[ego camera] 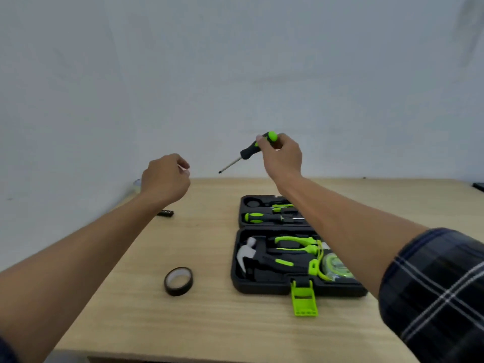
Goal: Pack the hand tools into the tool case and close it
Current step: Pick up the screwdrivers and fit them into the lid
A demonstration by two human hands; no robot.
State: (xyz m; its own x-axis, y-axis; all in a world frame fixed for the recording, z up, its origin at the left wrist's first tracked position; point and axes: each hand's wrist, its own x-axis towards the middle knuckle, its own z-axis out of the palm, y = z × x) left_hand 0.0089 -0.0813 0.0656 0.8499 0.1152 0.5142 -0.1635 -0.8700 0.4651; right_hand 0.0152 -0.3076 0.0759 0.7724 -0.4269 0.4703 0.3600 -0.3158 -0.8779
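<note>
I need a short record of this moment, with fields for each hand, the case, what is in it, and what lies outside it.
right hand: grips the handle of a screwdriver, raised above the table, tip pointing down and left
left hand: raised, fingers curled; unclear whether it holds anything
tool case: open, lying flat on the table
in the case: hammer, pliers, tape measure, second screwdriver
outside the case: tape roll to its left; small black item farther back

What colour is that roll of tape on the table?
The tape roll is black, in the head view.
</note>
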